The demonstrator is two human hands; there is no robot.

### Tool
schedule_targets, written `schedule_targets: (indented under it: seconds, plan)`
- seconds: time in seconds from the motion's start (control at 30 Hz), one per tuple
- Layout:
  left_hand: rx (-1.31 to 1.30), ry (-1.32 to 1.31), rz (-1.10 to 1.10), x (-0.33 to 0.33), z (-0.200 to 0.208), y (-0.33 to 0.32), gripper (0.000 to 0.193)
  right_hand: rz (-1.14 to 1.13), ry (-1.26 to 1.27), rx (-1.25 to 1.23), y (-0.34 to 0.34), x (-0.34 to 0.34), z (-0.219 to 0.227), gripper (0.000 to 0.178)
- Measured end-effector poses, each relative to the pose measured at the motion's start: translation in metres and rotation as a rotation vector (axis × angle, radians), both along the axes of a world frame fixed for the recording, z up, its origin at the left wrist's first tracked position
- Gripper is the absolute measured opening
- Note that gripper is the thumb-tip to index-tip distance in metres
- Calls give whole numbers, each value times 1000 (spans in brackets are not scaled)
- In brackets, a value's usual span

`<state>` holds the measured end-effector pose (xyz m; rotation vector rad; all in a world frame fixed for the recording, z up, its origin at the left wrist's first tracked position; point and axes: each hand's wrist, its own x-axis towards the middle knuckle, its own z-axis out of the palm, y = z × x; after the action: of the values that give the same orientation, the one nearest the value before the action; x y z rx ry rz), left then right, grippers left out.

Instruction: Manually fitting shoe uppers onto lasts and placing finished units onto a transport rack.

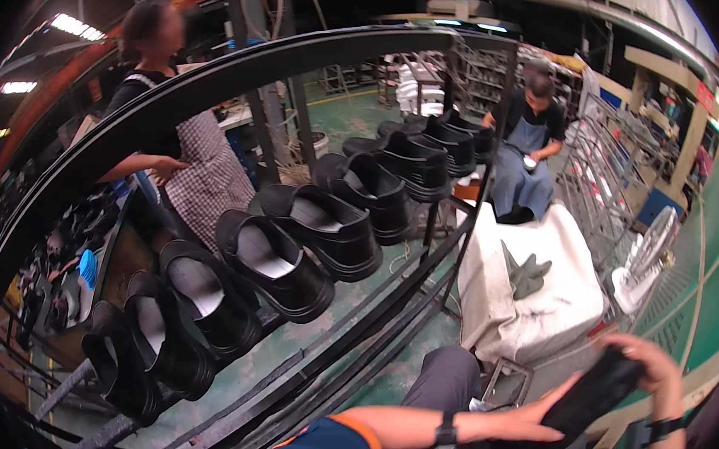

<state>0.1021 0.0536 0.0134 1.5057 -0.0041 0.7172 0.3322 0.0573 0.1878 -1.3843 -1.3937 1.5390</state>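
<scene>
At the lower right I hold a black shoe [597, 389] between my two hands. My left hand [531, 417] wraps round its lower end, the thumb and fingers lying along its side. My right hand [653, 363] grips the upper end, with its fingers curled over the top. The shoe is tilted and dark, and which end is the toe I cannot tell. To the left, several black shoes [283, 269] with pale insoles stand in a row on a black metal rack [322, 354], apart from my hands.
A white cloth-covered bin [488, 313] with grey-green gloves [528, 275] in it stands ahead. Beyond it a person in a blue apron [524, 183] sits. Another person in a checked apron [210, 169] stands behind the rack. A white fan [647, 258] and green panel [705, 280] are at right.
</scene>
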Motion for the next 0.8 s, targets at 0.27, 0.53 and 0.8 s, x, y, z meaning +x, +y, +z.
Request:
schedule_targets:
  seconds: [0.27,0.53,0.8]
  plan:
    - [-1150,242,-264,-48,-96,-1,55,-488,550,-54,-11,-38,-238,49]
    - [-1212,462,-328,-23,-115,-7,39,-1052,906,-102,-79,3,-362,28]
    - [-1261,525,-437,-17,-148,29,42,-1033,961,-173,-52,-5,-359,23]
